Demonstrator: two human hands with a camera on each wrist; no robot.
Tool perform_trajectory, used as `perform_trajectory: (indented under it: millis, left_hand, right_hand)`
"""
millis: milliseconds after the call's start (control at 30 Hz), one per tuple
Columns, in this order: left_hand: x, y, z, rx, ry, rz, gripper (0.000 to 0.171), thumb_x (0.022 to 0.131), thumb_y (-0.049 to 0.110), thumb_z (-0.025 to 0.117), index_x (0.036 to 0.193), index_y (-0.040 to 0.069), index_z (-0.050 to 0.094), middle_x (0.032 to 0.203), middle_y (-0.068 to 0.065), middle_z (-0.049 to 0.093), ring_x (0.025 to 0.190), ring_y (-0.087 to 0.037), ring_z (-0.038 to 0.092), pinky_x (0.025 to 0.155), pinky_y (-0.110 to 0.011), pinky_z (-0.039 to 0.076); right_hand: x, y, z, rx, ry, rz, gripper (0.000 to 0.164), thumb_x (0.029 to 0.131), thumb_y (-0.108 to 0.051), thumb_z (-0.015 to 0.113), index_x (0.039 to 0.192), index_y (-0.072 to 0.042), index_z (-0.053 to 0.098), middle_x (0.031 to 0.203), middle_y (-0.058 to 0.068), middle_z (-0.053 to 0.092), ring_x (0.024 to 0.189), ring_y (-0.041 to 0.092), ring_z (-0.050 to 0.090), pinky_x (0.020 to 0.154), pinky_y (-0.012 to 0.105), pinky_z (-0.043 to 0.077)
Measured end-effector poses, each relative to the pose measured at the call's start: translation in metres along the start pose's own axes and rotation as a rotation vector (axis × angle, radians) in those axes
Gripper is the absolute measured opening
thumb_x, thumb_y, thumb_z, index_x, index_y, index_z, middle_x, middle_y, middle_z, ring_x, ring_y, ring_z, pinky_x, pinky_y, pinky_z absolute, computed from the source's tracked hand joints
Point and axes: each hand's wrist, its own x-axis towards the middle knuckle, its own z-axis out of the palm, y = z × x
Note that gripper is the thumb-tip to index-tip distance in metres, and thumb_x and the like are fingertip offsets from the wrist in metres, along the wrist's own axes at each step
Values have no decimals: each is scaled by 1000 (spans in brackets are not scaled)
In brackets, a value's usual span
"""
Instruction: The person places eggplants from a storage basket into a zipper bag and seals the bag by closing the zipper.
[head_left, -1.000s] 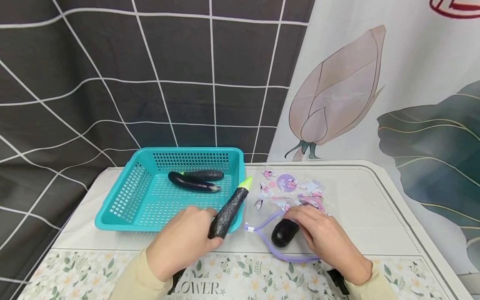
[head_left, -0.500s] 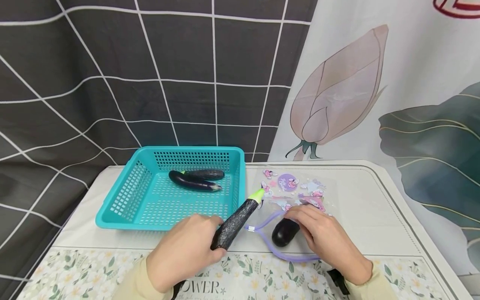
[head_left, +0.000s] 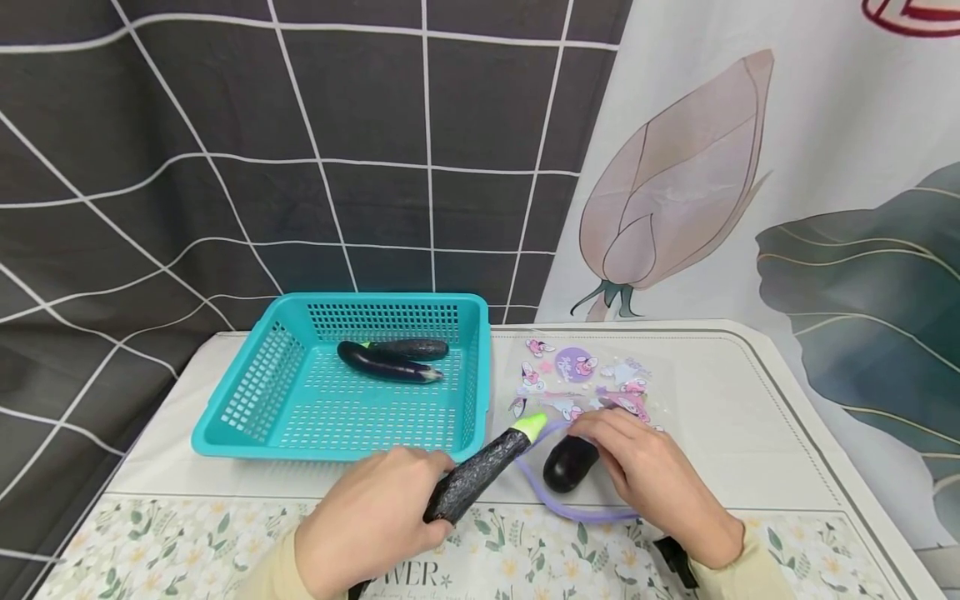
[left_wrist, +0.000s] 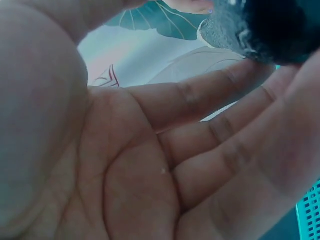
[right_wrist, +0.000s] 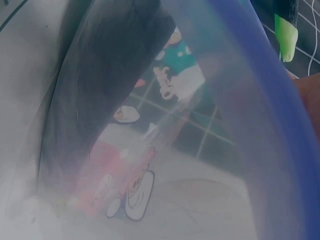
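In the head view my left hand [head_left: 382,521] grips a dark, rough-skinned zucchini [head_left: 480,475] by its near end. Its bright green stem end points right, over the purple rim of a clear zip bag [head_left: 536,367] with cartoon prints. A black, glossy eggplant [head_left: 568,464] lies within the bag's mouth. Beside it my right hand [head_left: 645,467] holds the bag's rim with curled fingers. The left wrist view shows the zucchini [left_wrist: 245,30] across the fingertips. In the right wrist view the bag's film and purple rim [right_wrist: 280,100] fill most of the picture; the right fingers are mostly hidden.
A turquoise basket [head_left: 315,450] stands at the back left, with another eggplant [head_left: 386,365] and a smaller zucchini [head_left: 416,349] in it. A dark grid-patterned curtain [head_left: 375,108] hangs behind the table [head_left: 742,417], whose right edge is rounded.
My left hand has brought the zucchini from the basket's right edge toward the bag's mouth, and its green end has swung right and down. My right hand and the bag stay nearly still.
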Motion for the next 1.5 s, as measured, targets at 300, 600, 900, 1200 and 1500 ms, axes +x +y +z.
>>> perform_trajectory:
  millis: [300, 600, 900, 1200, 1500]
  left_hand:
    - [1, -1, 4, 4, -77, 17, 28, 72, 21, 84, 95, 14, 70, 71, 12, 55, 58, -5, 46, 49, -24, 38]
    - [1, -1, 18, 7, -62, 60, 27, 70, 22, 86, 82, 19, 62, 68, 14, 50, 57, -4, 44, 49, -25, 37]
    - [3, 0, 29, 31, -71, 83, 28, 70, 24, 86, 79, 19, 60, 64, 13, 49, 56, -4, 43, 48, -24, 36]
    - [6, 5, 38, 47, -77, 104, 29, 70, 24, 85, 75, 21, 56, 63, 14, 47, 57, -3, 43, 48, -24, 35]
    - [11, 11, 42, 33, -88, 117, 27, 70, 23, 83, 73, 21, 56, 63, 13, 48, 55, -3, 42, 47, -23, 35]
  right_hand:
    - [1, 0, 0, -4, -8, 9, 39, 79, 4, 64, 111, -16, 69, 112, -3, 68, 105, 18, 66, 84, 38, 56]
    - [1, -1, -1, -7, -9, 10, 35, 82, 3, 62, 112, -15, 69, 113, -3, 68, 105, 18, 66, 85, 37, 56]
    - [2, -1, -2, -5, -11, 11, 43, 76, 8, 68, 112, -15, 69, 113, -3, 68, 106, 18, 66, 84, 38, 56]
    - [2, -1, -3, -4, -35, 24, 43, 76, 8, 68, 112, -15, 69, 113, -2, 68, 106, 18, 66, 83, 39, 57]
    - [2, -1, -3, -4, -29, 26, 40, 78, 6, 67, 112, -15, 69, 114, -1, 68, 105, 19, 66, 82, 40, 57]
